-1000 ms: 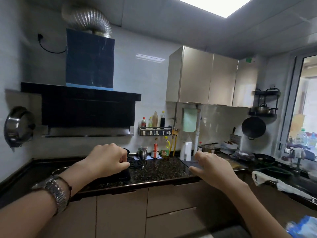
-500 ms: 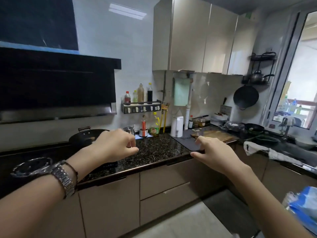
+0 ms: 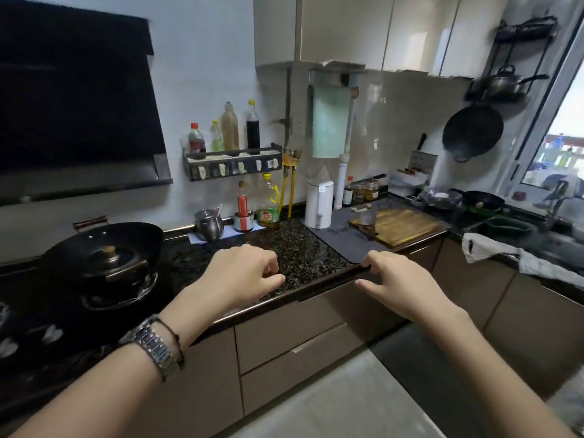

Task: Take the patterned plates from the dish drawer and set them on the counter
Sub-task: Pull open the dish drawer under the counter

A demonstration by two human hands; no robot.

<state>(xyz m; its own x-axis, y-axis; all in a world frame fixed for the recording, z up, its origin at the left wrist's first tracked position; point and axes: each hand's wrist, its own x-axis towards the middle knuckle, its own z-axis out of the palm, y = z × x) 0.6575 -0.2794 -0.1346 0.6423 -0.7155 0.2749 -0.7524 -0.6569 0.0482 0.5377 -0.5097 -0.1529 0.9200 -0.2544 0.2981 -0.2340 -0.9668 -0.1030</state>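
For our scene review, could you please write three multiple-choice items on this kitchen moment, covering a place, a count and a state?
1. Where does the white kettle stand?
A. on the grey mat
B. on the cutting board
C. on the stove

2. How many bottles stand on top of the wall rack?
A. two
B. four
C. six

3. What state are the drawers under the counter in?
A. closed
B. one pulled out
C. removed

Answers: 1 A, its base rests on the grey mat left of the cutting board; 2 B, four caps show in a row; 3 A, both fronts sit flush.
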